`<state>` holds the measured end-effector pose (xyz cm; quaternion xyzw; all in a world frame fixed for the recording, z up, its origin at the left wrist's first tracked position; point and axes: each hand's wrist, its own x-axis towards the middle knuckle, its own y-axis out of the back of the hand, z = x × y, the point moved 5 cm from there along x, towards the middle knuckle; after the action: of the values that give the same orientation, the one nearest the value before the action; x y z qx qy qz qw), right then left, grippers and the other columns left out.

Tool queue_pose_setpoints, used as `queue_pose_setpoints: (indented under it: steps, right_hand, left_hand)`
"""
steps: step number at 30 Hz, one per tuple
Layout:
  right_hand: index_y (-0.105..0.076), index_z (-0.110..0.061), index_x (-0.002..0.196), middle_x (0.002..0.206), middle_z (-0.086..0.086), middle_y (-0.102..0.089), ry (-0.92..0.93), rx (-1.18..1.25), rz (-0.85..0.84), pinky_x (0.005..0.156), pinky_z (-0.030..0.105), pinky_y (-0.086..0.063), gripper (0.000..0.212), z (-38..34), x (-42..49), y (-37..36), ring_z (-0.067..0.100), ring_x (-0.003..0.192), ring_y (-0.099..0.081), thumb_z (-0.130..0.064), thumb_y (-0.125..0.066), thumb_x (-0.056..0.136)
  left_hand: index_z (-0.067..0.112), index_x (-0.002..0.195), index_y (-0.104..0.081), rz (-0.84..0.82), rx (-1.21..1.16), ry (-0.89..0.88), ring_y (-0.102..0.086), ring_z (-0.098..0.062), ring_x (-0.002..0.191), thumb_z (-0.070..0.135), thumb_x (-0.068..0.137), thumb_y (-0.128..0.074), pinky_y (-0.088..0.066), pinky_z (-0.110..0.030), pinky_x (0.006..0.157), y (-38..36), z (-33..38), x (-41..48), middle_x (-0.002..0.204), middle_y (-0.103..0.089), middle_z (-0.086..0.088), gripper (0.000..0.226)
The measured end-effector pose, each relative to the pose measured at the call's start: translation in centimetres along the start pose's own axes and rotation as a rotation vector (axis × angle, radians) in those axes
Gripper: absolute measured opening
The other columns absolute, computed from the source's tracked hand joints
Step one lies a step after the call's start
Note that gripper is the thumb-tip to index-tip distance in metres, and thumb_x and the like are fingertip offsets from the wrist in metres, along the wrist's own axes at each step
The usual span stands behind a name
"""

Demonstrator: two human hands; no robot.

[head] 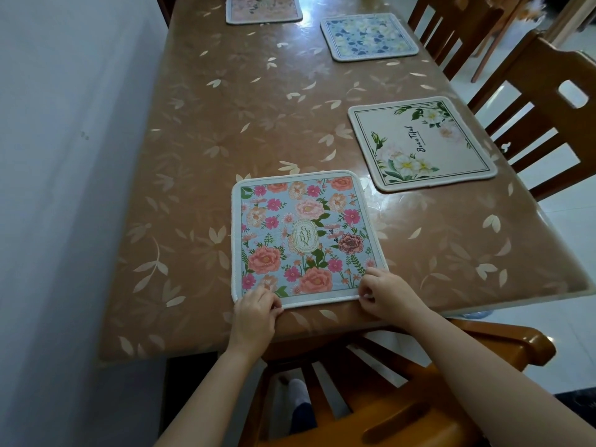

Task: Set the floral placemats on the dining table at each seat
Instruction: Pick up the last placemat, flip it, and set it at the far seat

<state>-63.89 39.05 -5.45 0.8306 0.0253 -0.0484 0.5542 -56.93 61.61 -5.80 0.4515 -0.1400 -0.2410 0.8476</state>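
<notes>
Fingers [273, 307] of the left hand [254, 317] pinch the pink floral placemat [306, 233] at its 7 o'clock corner; the right hand [388, 293] pinches its 5 o'clock corner. The mat lies flat at the near edge of the desk [225, 117]. Toward 1 o'clock lie a cream placemat [419, 146], then a blue placemat [369, 37]; at 12 o'clock, a far pink placemat [263, 9].

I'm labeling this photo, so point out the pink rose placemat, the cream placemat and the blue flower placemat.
pink rose placemat [305, 241], head view, on its central oval label.
cream placemat [418, 139], head view, on its lettering.
blue flower placemat [369, 37], head view, on its middle.
</notes>
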Motion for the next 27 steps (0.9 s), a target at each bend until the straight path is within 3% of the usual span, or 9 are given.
queue_pose_setpoints:
  steps: [13, 19, 27]
  right_hand:
    - [-0.060, -0.006, 0.077, 0.089, 0.009, -0.061, -0.019, 0.021, -0.027, 0.064, 0.023, -0.038, 0.006, 0.04, -0.02, 0.09, 0.024, 0.086, -0.055, -0.011, -0.062, 0.078]
    - [-0.060, -0.008, 0.080, 0.093, 0.006, -0.061, -0.026, 0.035, -0.058, 0.066, 0.023, -0.042, 0.006, 0.16, 0.09, 0.17, 0.020, 0.088, -0.055, -0.013, -0.061, 0.080]
    - [-0.060, -0.007, 0.076, 0.088, 0.006, -0.061, -0.016, 0.035, -0.036, 0.061, 0.021, -0.038, 0.005, 0.26, 0.02, 0.12, 0.020, 0.083, -0.055, -0.011, -0.063, 0.077]
  left_hand:
    - [0.008, 0.071, -0.061, -0.016, -0.012, 0.010, -0.059, -0.031, 0.083, 0.001, 0.072, -0.072, -0.046, -0.043, 0.072, 0.14, 0.13, -0.26, 0.076, -0.062, -0.005, 0.013]
    - [0.008, 0.071, -0.062, -0.005, -0.023, -0.003, -0.059, -0.028, 0.080, -0.001, 0.071, -0.072, -0.050, -0.047, 0.071, 0.29, 0.27, -0.18, 0.075, -0.063, -0.005, 0.014]
    - [0.007, 0.071, -0.062, 0.020, -0.030, 0.000, -0.059, -0.027, 0.078, -0.002, 0.070, -0.073, -0.044, -0.038, 0.071, 0.06, 0.01, -0.41, 0.074, -0.063, -0.006, 0.014]
